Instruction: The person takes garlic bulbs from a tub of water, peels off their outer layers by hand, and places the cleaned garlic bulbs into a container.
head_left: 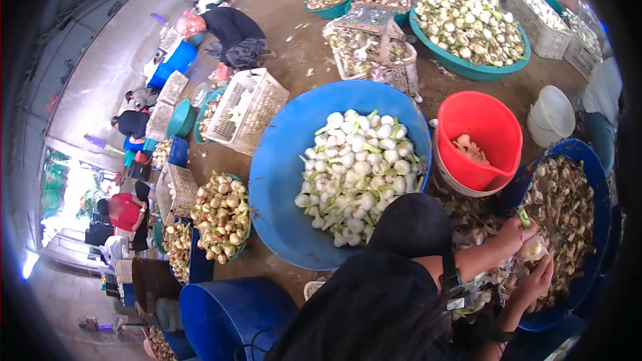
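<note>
- we see two bare hands working close together at the right: the upper hand [516,235] has its fingers curled in around a pale garlic bulb [533,249], with little opening left.
- the lower hand [533,287] meets the same bulb from below, its fingers bent up along it; we count it as closed on the bulb too.
- a short green piece [523,218] pokes out by the upper hand's fingertips; we cannot tell whether it is the bulb's stem.
- the bulb sits between both hands, at the near side of a blue tub [600,204] filled with brownish garlic [565,194].
- near the hands we have a red bucket [498,112], with a few pinkish pieces [470,149] inside.
- beyond the black clothing [361,314] lies a wide blue basin [281,180], holding trimmed white bulbs [358,167].
- farther off, we see a crouching person [234,32] beside a pale crate [266,103].
</note>
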The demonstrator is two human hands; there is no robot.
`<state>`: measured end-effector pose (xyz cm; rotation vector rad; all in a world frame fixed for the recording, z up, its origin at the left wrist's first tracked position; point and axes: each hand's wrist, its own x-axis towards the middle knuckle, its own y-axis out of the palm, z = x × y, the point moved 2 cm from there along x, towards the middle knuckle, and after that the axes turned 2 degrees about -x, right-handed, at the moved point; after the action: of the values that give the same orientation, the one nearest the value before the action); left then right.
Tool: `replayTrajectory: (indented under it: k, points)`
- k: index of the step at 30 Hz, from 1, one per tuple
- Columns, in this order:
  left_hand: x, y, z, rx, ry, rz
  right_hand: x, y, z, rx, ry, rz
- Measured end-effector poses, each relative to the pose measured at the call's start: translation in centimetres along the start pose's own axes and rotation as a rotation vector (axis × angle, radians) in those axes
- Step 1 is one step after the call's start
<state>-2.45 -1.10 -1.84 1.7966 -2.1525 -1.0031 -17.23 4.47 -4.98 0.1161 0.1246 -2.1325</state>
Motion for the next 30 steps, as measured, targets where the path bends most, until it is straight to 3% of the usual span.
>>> replayTrajectory:
  k: [2, 4, 5, 6, 7, 8, 9, 10, 13, 14, 15, 16, 17, 18, 20, 21, 22, 23, 25, 27, 28, 29, 30]
  points:
    - [-0.1, 0.1, -0.2, -0.022, -0.038, -0.111, -2.0, -0.4, 2.5, -0.585, -0.407, -0.197]
    - [-0.8, -0.7, -1.4, 0.147, 0.004, -0.120, -3.9, -0.6, 3.7, -0.842, -0.806, -0.149]
    - [-0.7, -0.6, -1.9, 0.183, 0.013, -0.249, -5.2, 0.1, 6.0, -0.779, -0.795, -0.124]
    - [0.2, -1.8, -0.7, -0.063, 0.096, -0.176, -5.7, -0.6, 6.2, -0.739, -0.809, -0.206]
    - [1.3, -2.5, -0.3, 0.039, 0.143, -0.267, -6.3, -0.8, 7.7, -0.674, -0.822, -0.210]
    - [0.8, -1.6, -2.0, -0.175, -0.072, -0.358, -6.5, -1.0, 9.3, -0.607, -0.870, -0.212]
    - [0.9, -2.6, -1.6, -0.122, -0.179, -0.341, -6.7, -1.9, 10.1, -0.629, -0.848, -0.245]
    - [0.6, -2.0, -2.4, -0.104, -0.185, -0.370, -6.3, -2.9, 9.6, -0.449, -0.774, -0.316]
    - [0.9, -3.6, -1.9, -0.226, -0.184, -0.399, -5.7, -3.3, 9.4, 0.300, -0.438, -0.411]
    - [1.0, -4.0, -2.3, -0.244, -0.182, -0.416, -5.1, -3.7, 8.7, 0.277, -0.316, -0.367]
    - [0.9, -4.2, -2.6, -0.258, -0.182, -0.436, -4.8, -3.9, 7.1, -0.064, -0.288, -0.119]
    - [0.9, -4.1, -2.7, -0.256, -0.170, -0.462, -4.7, -3.7, 5.8, -0.852, -0.535, 0.259]
    - [0.8, -3.9, -2.8, -0.250, -0.160, -0.484, -5.0, -1.0, 6.8, -0.930, -0.381, 0.612]
    - [0.5, -3.3, -3.1, -0.207, -0.142, -0.445, -5.7, 0.5, 7.2, -1.095, -0.336, 0.712]
    - [0.2, -3.3, -3.0, -0.073, -0.111, -0.427, -5.1, 2.6, 8.0, -0.969, -0.331, 0.547]
    - [-0.1, -2.9, -3.2, -0.016, -0.078, -0.468, -4.9, 3.9, 8.7, -0.755, -0.455, 0.423]
    - [-0.4, -2.8, -3.4, 0.046, 0.012, -0.412, -4.6, 5.5, 9.3, -0.520, -0.456, 0.409]
    - [-0.8, -3.0, -3.9, 0.105, 0.105, -0.357, -4.1, 6.8, 9.1, -0.525, -0.552, 0.365]
    - [-1.5, -4.7, -6.8, 0.338, 0.233, -0.513, -2.1, 8.3, 6.1, -0.357, -0.533, 0.479]
    - [-3.7, -6.4, -11.3, 0.352, 0.495, -0.648, 1.5, 7.5, 4.0, -0.509, -0.407, 0.468]
    - [-5.0, -8.3, -13.3, 0.504, 0.600, -0.711, 3.6, 5.8, 3.2, -0.630, -0.503, 0.438]
    - [-5.9, -9.7, -14.9, 0.658, 0.719, -0.789, 6.8, 3.9, -0.1, -0.921, -0.186, 0.531]
    - [-6.4, -9.7, -15.4, 0.856, 0.809, -0.886, 10.3, 0.9, -4.6, -1.207, -0.257, 0.565]
